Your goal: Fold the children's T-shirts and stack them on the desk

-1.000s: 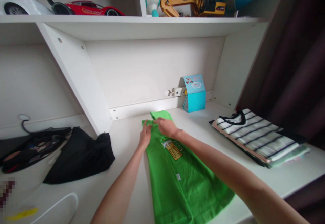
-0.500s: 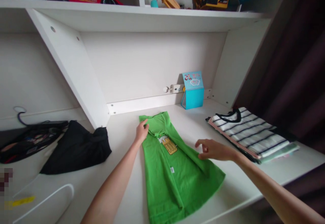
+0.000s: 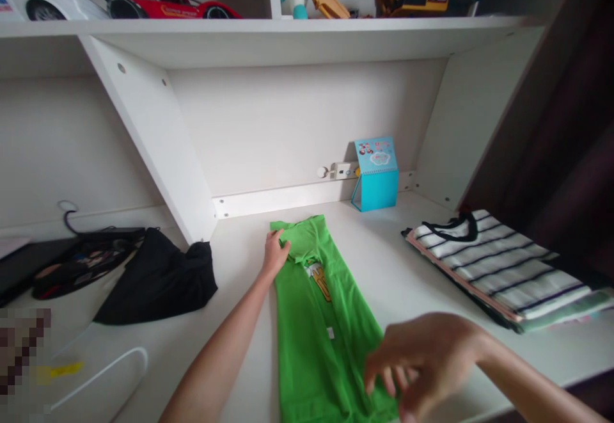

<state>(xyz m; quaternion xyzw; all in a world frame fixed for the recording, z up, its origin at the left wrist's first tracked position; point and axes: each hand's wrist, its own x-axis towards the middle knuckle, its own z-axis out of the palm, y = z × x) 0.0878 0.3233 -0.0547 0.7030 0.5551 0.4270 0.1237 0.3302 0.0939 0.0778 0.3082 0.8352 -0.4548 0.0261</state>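
Observation:
A green T-shirt (image 3: 307, 320) lies in a long, narrow shape on the white desktop, its side folded inward over a yellow beer-mug print (image 3: 320, 282). A small white tag (image 3: 330, 333) shows on the cloth. My left hand (image 3: 277, 253) rests on the shirt's far left corner, thumb apart from the fingers. Over the near right edge of the shirt hovers my right hand (image 3: 417, 359), its fingers bent downward and apart. Its fingertips overlap the cloth in view; whether they touch it I cannot tell.
Folded clothes with a striped shirt (image 3: 499, 263) on top lie stacked at right. A blue desk calendar (image 3: 378, 189) stands at the back by a power strip (image 3: 344, 170). At left are black cloth (image 3: 163, 276) and a white hanger (image 3: 103, 375). Toys line the shelf (image 3: 307, 26) above.
The shirt's flared right side has come inward, so the shirt is narrower. My right hand has moved toward me. My left hand stays at the far left corner. The view has shifted slightly.

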